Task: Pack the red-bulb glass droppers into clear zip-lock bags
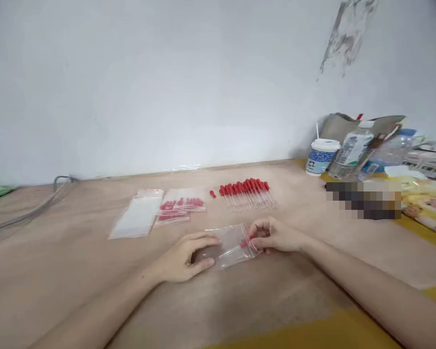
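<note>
A clear zip bag [229, 249] lies on the table between my two hands, its red-lined mouth facing right. My left hand [191, 257] is at the bag's closed end, with thumb and fingers apart and the fingertips touching the plastic. My right hand [274, 235] is closed in a pinch at the mouth of the bag. Close to those fingertips a small red piece [244, 244] shows in the bag's mouth; its full shape is hidden. Beyond the hands lies a row of droppers [247, 194] with red bulbs and clear stems. One loose red bulb [212, 194] sits left of the row.
Flat zip bags [138, 215] lie to the left, beside bags holding red bulbs [181, 203]. A lidded cup [322, 156], a plastic bottle [352, 150] and yellow packaging [428, 208] stand or lie at right. A grey cable [32, 213] runs along the left.
</note>
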The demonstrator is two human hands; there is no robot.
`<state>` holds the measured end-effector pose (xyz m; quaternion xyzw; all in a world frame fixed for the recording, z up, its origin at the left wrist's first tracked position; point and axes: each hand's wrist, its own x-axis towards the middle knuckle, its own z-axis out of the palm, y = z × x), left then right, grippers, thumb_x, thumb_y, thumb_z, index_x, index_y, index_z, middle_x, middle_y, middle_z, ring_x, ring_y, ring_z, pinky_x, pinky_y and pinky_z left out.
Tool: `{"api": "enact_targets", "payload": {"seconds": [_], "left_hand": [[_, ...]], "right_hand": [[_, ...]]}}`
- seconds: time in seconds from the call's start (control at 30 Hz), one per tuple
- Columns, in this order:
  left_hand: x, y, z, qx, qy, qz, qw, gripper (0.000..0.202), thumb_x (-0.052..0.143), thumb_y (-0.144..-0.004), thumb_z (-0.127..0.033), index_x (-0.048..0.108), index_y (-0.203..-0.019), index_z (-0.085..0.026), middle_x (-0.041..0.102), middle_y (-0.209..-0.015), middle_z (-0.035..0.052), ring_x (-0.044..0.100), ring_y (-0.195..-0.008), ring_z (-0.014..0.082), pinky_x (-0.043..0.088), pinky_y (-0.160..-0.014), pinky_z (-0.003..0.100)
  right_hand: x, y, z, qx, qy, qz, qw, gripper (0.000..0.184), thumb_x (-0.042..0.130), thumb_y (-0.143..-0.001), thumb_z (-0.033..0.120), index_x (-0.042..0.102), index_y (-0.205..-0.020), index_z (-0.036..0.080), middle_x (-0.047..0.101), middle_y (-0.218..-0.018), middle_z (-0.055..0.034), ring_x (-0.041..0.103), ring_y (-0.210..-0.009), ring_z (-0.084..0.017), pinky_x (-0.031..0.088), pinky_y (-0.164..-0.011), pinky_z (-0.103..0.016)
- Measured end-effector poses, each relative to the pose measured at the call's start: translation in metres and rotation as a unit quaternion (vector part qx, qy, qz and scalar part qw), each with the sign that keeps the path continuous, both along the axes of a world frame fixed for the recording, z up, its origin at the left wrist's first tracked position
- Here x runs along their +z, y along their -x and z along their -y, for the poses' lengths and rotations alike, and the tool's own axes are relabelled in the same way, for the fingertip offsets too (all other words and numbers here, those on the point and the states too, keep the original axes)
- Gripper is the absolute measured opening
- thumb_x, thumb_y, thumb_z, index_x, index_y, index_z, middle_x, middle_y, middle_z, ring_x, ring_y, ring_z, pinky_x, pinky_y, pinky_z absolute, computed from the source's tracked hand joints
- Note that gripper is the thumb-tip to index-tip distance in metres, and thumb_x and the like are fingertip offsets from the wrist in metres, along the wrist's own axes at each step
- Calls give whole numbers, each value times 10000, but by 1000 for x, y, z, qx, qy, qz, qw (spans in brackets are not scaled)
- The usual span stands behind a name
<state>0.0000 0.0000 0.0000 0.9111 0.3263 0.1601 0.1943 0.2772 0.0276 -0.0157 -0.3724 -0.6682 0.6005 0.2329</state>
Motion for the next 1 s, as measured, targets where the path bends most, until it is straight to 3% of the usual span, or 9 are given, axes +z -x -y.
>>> {"api": "enact_targets", "payload": {"seconds": [0.27,0.37,0.5,0.6,0.67,0.83,1.0], "left_hand": [[-1,-1,4,-21,-6,24,999,394,544,-831,-329,493,-1213,-249,502,-1243,52,449,-1148,230,362,-969,388],[-3,-1,3,-27,-12,23,999,391,533,-841,-329,489,-1221,-245,499,-1246,54,443,-1154,223,350,-980,384],[-4,-1,3,-29,-19,21,999,385,519,-851,-331,489,-1224,-241,500,-1248,55,439,-1157,222,342,-987,388],[-4,-2,3,-22,-27,15,999,397,517,-852,-331,473,-1237,-241,508,-1241,48,437,-1159,216,341,-990,385],[-4,-2,4,-20,-31,10,999,404,510,-856,-329,460,-1247,-241,509,-1241,47,433,-1163,214,337,-994,390],[-4,-2,5,-12,-37,7,999,386,476,-874,-322,457,-1250,-234,490,-1261,55,419,-1178,219,346,-989,400],[-6,-1,4,-8,-35,1,999,402,472,-878,-313,428,-1272,-246,475,-1279,47,411,-1187,218,331,-1001,414]], "right_hand": [[-3,11,8,-91,-18,6,996,360,720,-563,431,504,-619,148,564,-569,20,475,-474,-63,370,-421,-183],[-2,12,8,-95,-39,19,995,369,652,-627,486,503,-593,149,524,-538,28,446,-451,-56,351,-410,-181],[7,13,14,-57,-126,54,989,440,453,-771,539,540,-586,148,476,-516,29,414,-427,-57,336,-417,-194],[12,16,21,-89,-231,95,964,384,559,-719,490,573,-551,146,537,-588,0,448,-508,-74,332,-463,-203],[11,19,24,-116,-259,112,952,337,598,-699,445,596,-540,148,568,-591,-10,459,-531,-82,328,-481,-206],[3,21,23,-185,-132,89,970,283,604,-687,415,640,-628,141,541,-467,10,414,-396,-69,277,-385,-197],[3,23,26,-243,-54,66,966,253,619,-670,386,533,-604,158,491,-399,51,390,-313,-55,254,-322,-177]]}}
